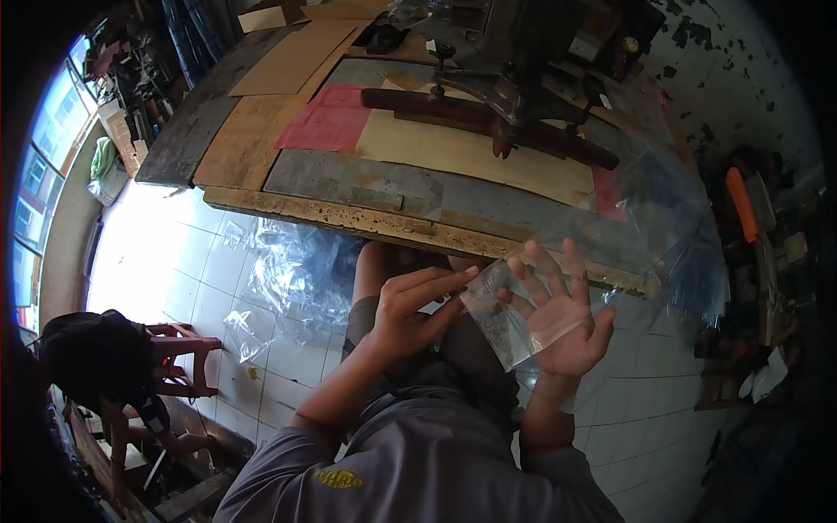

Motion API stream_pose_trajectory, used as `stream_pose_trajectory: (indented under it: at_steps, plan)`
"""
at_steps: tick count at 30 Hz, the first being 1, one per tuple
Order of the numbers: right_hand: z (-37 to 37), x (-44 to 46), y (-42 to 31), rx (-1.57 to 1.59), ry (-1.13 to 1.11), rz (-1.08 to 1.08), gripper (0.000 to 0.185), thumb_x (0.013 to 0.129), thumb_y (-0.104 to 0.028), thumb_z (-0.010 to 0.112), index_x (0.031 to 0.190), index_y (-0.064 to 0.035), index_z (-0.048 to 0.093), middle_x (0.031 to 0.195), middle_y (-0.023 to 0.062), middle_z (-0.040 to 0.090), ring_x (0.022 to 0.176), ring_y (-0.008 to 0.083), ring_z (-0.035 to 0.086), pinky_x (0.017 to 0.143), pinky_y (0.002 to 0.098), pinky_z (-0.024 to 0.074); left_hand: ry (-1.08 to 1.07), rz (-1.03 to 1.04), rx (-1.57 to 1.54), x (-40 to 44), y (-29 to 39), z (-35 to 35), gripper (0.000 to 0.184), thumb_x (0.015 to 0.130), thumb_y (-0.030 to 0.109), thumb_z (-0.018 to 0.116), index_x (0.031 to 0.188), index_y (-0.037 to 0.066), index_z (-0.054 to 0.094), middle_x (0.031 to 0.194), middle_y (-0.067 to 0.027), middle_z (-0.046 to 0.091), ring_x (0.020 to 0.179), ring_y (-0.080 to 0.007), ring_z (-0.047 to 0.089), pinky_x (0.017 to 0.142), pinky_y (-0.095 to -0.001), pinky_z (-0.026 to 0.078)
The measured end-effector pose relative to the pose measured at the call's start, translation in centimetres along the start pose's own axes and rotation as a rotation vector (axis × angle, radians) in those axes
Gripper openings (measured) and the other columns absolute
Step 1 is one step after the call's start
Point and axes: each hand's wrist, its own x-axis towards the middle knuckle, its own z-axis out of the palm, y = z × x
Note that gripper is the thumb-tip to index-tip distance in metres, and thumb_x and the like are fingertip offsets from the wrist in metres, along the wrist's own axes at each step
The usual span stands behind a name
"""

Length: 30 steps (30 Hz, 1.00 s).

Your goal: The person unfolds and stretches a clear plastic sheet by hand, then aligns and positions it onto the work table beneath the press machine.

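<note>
My left hand [423,305] is closed, its thumb and fingertips pinching the near-left edge of a clear plastic sheet [499,324]. It may be a bag; I cannot tell. My right hand [562,327] faces palm up with its fingers spread. The film lies across its palm and fingers, but whether the hand is inside or beneath it is unclear. Both hands are above my lap, just short of the table's front edge. More transparent film [649,209] spreads over the table's right corner and hangs down beside it.
On the worn table [349,187] stands a dark metal press with a red bar [488,120], over yellow and pink sheets [323,118]. Cardboard [292,61] lies at the back left. Crumpled plastic [296,270] covers the floor. At left, another person [100,357] bends near a red stool [187,353].
</note>
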Motion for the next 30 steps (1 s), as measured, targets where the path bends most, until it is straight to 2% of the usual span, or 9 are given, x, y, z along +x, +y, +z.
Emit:
stream_pose_trajectory:
  at_steps: [14,17,20,23,26,30]
  plan:
    - [-0.3,0.1,-0.8,-0.034,0.091,-0.102,0.096,0.103,-0.063,0.045,0.165,-0.0023,0.002,0.167,0.0338,0.008,0.155,0.0500,0.017,0.119,0.0646,0.0277,0.024,-0.002,-0.007,-0.1,-0.1,0.3,0.047,0.076,-0.005,0.075,0.122,0.003,0.073,0.093,-0.0096,0.073,0.071,-0.0176,0.068,0.063,-0.0277,0.054]
    - [-0.7,-0.1,-0.6,-0.009,0.069,-0.089,0.094,0.104,-0.062,0.043,0.164,-0.0020,0.003,0.166,0.0337,0.013,0.152,0.0496,0.025,0.116,0.0649,0.0333,0.063,0.002,-0.006,0.0,-0.3,0.6,0.047,0.075,-0.006,0.075,0.122,0.003,0.073,0.092,-0.0086,0.073,0.070,-0.0171,0.067,0.063,-0.0276,0.053]
    - [-1.6,-0.6,-0.2,0.024,-0.001,-0.049,0.084,0.106,-0.060,0.037,0.163,-0.0031,0.013,0.160,0.0331,0.030,0.146,0.0486,0.038,0.107,0.0627,0.0458,0.119,-0.044,-0.016,0.1,-0.2,0.8,0.045,0.076,-0.007,0.075,0.120,0.003,0.073,0.091,-0.0079,0.073,0.071,-0.0161,0.067,0.063,-0.0274,0.053]
    - [-2.0,-1.2,0.5,0.121,-0.018,0.021,0.078,0.107,-0.060,0.032,0.157,-0.0005,0.027,0.146,0.0308,0.046,0.134,0.0459,0.050,0.099,0.0602,0.0509,0.148,-0.040,0.021,0.4,-0.3,0.7,0.042,0.077,-0.009,0.074,0.118,0.002,0.073,0.093,-0.0082,0.073,0.072,-0.0149,0.067,0.063,-0.0265,0.053]
    - [-1.7,-1.2,0.6,0.173,-0.001,0.081,0.074,0.108,-0.060,0.029,0.148,0.0010,0.039,0.130,0.0271,0.055,0.123,0.0417,0.056,0.095,0.0569,0.0524,0.194,0.054,0.072,1.1,-0.7,0.7,0.039,0.078,-0.010,0.074,0.116,0.001,0.073,0.094,-0.0093,0.073,0.072,-0.0142,0.067,0.063,-0.0254,0.052]
    - [-1.5,-1.3,0.4,0.144,0.063,0.108,0.073,0.108,-0.061,0.026,0.141,0.0018,0.046,0.115,0.0232,0.057,0.109,0.0372,0.060,0.088,0.0523,0.0529,0.226,0.047,0.077,1.4,-0.5,0.9,0.036,0.078,-0.010,0.074,0.112,0.000,0.073,0.094,-0.0094,0.073,0.074,-0.0143,0.068,0.064,-0.0250,0.053]
